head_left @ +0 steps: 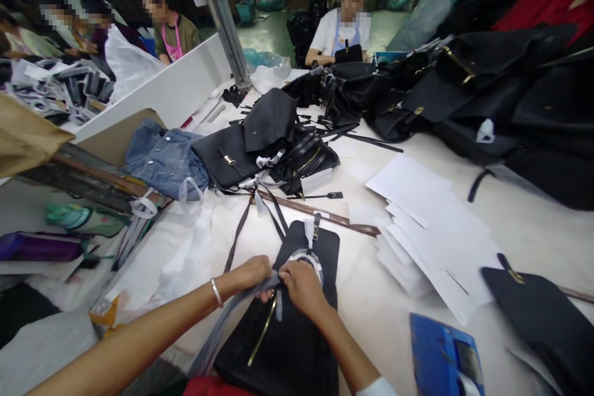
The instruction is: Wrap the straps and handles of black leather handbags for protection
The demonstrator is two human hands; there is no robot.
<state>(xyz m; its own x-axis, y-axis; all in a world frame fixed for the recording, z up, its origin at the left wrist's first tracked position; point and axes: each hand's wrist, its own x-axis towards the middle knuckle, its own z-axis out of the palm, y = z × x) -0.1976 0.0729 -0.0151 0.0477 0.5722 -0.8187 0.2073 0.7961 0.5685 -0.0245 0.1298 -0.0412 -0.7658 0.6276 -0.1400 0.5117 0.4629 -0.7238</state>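
A black bag with a gold zipper lies in front of me, its flap pointing away and a small buckle strap at the flap's end. Over its upper part, my left hand, with a bangle at the wrist, is closed on a grey strip that trails down to the lower left. My right hand pinches the same strip close beside the left. Just beyond the right hand a whitish ring-shaped wrapping shows on the bag, partly covered by that hand. Some fingertips are hidden.
White sheets are spread to the right, with a blue box nearer me. Black bags and a denim garment lie ahead; more black bags pile up at right. Co-workers, including one person across the table, sit beyond.
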